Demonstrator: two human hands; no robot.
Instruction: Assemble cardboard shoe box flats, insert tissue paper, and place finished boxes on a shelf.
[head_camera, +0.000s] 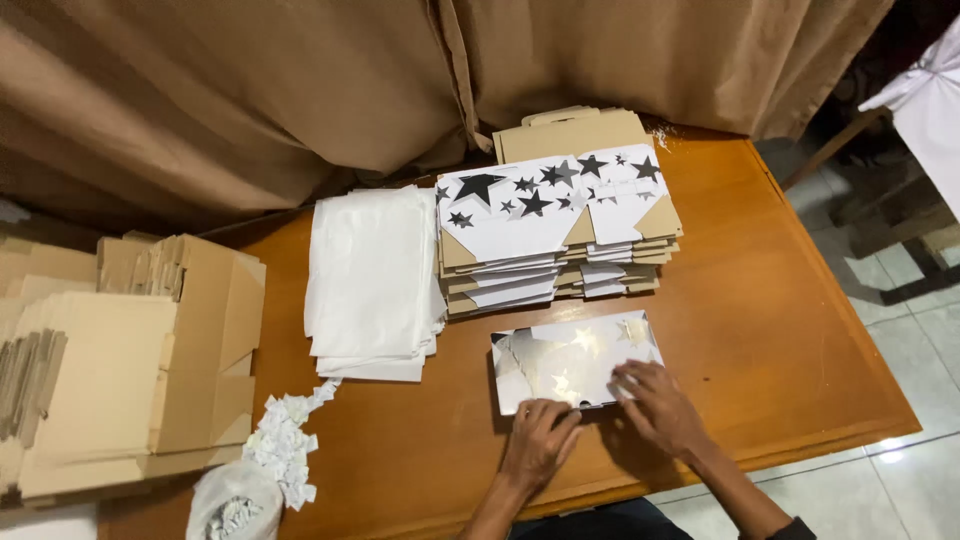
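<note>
A flat white carton piece with pale shiny stars lies on the wooden table near its front edge. My left hand presses its fingertips on the piece's near left edge. My right hand rests on the piece's near right corner, fingers spread over it. Just behind it stands a stack of folded cartons printed with black stars, with plain brown ones underneath and behind.
A pile of white sheets lies left of the stack. Scraps of white paper spill from a bag at the front left. Brown cardboard boxes stand at the left. A tan curtain hangs behind.
</note>
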